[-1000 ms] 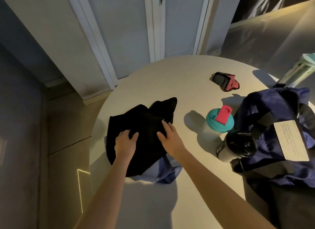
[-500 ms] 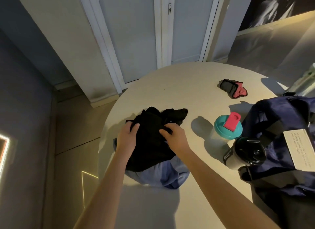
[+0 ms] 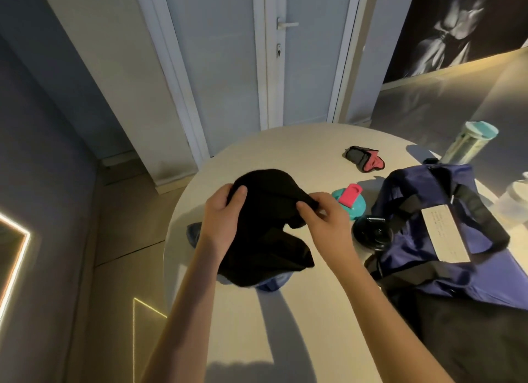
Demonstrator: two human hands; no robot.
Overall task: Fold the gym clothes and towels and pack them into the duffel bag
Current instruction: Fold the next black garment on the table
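Note:
A black garment (image 3: 268,225) hangs lifted above the round white table (image 3: 300,325). My left hand (image 3: 221,214) grips its upper left edge, and my right hand (image 3: 324,222) pinches its upper right corner. Its lower part droops over a blue cloth (image 3: 273,282) that lies on the table and is mostly hidden. The navy duffel bag (image 3: 428,240) with black straps stands at the right, with a white label on top. A small black and pink item (image 3: 364,161) lies at the far side of the table.
A teal-lidded shaker with a pink cap (image 3: 350,204) and a black-lidded cup (image 3: 371,234) stand between the garment and the bag. A tall bottle with a teal lid (image 3: 468,143) and a pale bottle (image 3: 517,200) stand behind the bag. White doors (image 3: 243,68) lie beyond the table.
Both hands went from pressing the black garment flat to gathering it and lifting it off the table. The blue cloth beneath has come into sight.

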